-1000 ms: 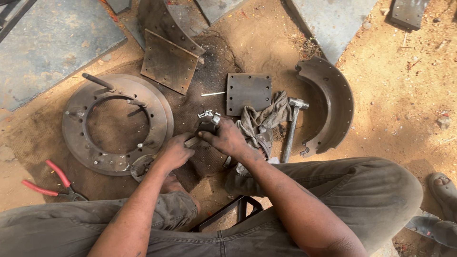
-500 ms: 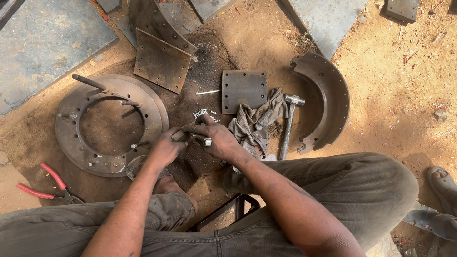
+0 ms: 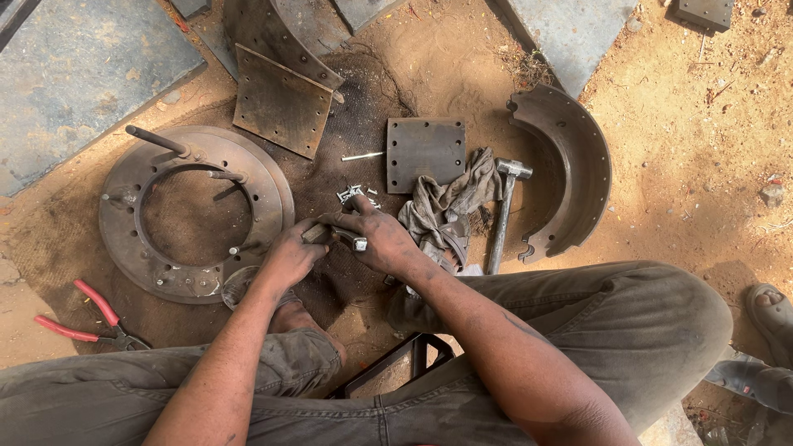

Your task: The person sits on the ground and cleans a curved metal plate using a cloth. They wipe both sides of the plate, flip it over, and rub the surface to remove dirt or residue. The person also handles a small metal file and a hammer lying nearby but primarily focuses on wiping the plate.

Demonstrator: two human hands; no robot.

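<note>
I sit on the ground with both hands together in front of my knees. My left hand and my right hand both grip a short metal tool or rod held level between them. Just beyond the fingers lie several small shiny rivets on the dark dirt. A flat rectangular brake lining with holes lies beyond those, next to a dirty grey rag.
A round steel ring with studs lies at left. A hammer and a curved brake shoe lie at right. Another lining plate sits beyond. Red-handled pliers lie near my left knee. Another person's sandalled foot shows far right.
My hands have lowered and drawn slightly toward me. The shiny metal piece held up a second ago is gone from my fingers; rivets now lie on the ground beyond them.
</note>
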